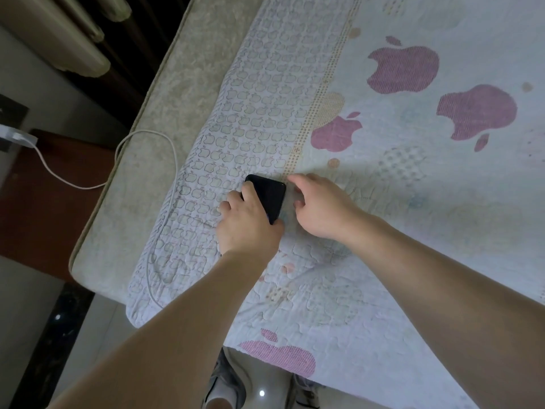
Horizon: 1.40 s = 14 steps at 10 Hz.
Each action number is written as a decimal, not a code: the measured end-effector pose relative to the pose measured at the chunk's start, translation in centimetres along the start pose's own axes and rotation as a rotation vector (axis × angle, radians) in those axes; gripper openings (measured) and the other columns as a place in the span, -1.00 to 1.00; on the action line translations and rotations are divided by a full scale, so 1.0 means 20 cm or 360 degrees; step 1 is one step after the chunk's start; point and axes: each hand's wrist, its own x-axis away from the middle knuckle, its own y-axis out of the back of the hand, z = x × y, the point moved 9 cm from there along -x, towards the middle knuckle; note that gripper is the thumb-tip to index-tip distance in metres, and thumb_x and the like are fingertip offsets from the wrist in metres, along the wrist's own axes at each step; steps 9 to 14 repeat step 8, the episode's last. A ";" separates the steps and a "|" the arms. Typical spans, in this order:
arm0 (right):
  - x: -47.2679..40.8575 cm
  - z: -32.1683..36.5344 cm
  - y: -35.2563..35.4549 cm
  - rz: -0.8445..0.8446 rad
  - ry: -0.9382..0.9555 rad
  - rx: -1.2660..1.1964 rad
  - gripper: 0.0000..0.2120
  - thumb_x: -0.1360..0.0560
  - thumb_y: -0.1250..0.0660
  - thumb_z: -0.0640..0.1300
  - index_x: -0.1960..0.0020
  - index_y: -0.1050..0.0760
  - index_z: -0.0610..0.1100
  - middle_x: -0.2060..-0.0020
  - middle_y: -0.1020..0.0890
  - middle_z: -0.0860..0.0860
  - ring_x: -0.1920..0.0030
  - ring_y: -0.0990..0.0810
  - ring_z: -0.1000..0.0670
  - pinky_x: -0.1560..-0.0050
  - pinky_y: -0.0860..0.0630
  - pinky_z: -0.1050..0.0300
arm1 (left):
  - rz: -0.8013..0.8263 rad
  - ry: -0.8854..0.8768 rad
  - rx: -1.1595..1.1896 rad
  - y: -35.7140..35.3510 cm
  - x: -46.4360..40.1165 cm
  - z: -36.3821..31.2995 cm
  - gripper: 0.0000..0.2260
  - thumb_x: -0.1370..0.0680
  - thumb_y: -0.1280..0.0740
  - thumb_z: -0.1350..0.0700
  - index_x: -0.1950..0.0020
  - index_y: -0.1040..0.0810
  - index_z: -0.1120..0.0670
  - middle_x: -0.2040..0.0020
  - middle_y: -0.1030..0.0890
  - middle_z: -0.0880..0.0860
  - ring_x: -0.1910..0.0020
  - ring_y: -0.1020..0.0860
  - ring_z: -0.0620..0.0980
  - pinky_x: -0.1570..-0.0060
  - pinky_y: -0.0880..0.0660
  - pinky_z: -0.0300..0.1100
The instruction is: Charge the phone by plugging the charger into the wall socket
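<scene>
A black phone (267,195) lies on the quilt with an apple print (383,178). My left hand (247,225) grips the phone's near end. My right hand (318,205) rests beside the phone's right edge with fingers spread, touching the quilt. A white charger block (18,137) sits in a dark wall socket (8,119) at the far left. Its white cable (141,137) loops over the mattress edge and runs down the quilt toward my left forearm; whether its end is in the phone is hidden by my left hand.
The beige mattress edge (165,119) borders the quilt on the left. A reddish-brown cabinet (53,184) stands under the socket. Curtains (65,36) hang at top left. My shoes (227,382) show on the tiled floor below.
</scene>
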 end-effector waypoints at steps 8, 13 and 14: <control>0.26 0.16 0.04 0.0146 -0.0059 0.0252 -0.46 -0.62 -0.16 0.00 -0.55 -0.17 -0.11 -0.37 -0.43 -0.13 -0.34 -0.39 -0.16 -0.28 -0.44 -0.07 | 0.0216 -0.0115 0.0084 0.20 0.22 0.18 -0.33 -0.55 -0.30 -0.14 -0.55 -0.13 0.09 -0.45 -0.34 0.10 -0.39 -0.34 0.12 -0.18 -0.47 0.00; 0.26 0.16 0.04 0.0146 -0.0059 0.0252 -0.46 -0.62 -0.16 0.00 -0.55 -0.17 -0.11 -0.37 -0.43 -0.13 -0.34 -0.39 -0.16 -0.28 -0.44 -0.07 | 0.0216 -0.0115 0.0084 0.20 0.22 0.18 -0.33 -0.55 -0.30 -0.14 -0.55 -0.13 0.09 -0.45 -0.34 0.10 -0.39 -0.34 0.12 -0.18 -0.47 0.00; 0.26 0.16 0.04 0.0146 -0.0059 0.0252 -0.46 -0.62 -0.16 0.00 -0.55 -0.17 -0.11 -0.37 -0.43 -0.13 -0.34 -0.39 -0.16 -0.28 -0.44 -0.07 | 0.0216 -0.0115 0.0084 0.20 0.22 0.18 -0.33 -0.55 -0.30 -0.14 -0.55 -0.13 0.09 -0.45 -0.34 0.10 -0.39 -0.34 0.12 -0.18 -0.47 0.00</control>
